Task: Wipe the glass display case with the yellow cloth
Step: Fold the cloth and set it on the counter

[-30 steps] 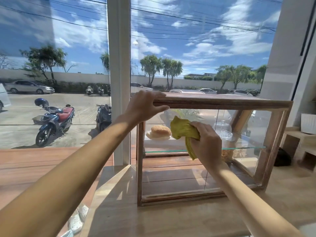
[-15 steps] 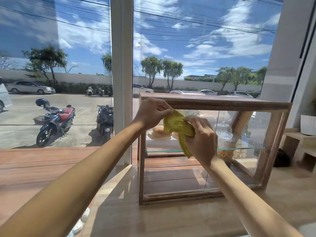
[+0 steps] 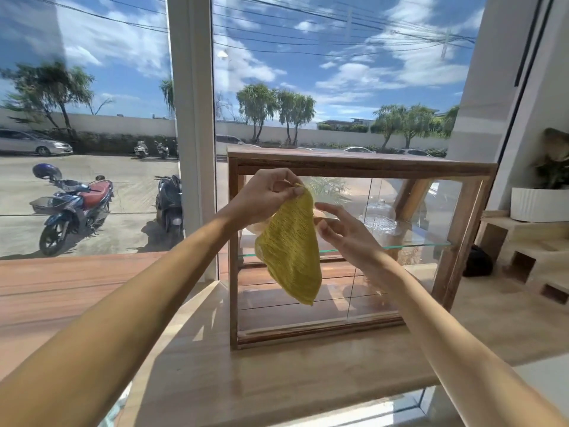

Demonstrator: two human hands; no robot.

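A wood-framed glass display case (image 3: 458, 251) stands on the pale wooden counter (image 3: 277, 374), with a glass shelf inside. My left hand (image 3: 264, 195) pinches the top corner of the yellow cloth (image 3: 292, 251), which hangs unfolded in front of the case's left half. My right hand (image 3: 345, 232) is just right of the cloth with fingers spread, holding nothing; whether a fingertip touches the cloth I cannot tell. The cloth hides most of the bread on the shelf behind it.
A glass dome dish (image 3: 380, 217) sits on the shelf inside the case. A white planter (image 3: 538, 204) stands on a stepped wooden shelf (image 3: 523, 260) at right. A white window post (image 3: 192, 118) rises left of the case; motorbikes are parked outside.
My left hand left the case's top edge and took the cloth. My right hand let go of the bunched cloth, which now hangs open from my left hand.
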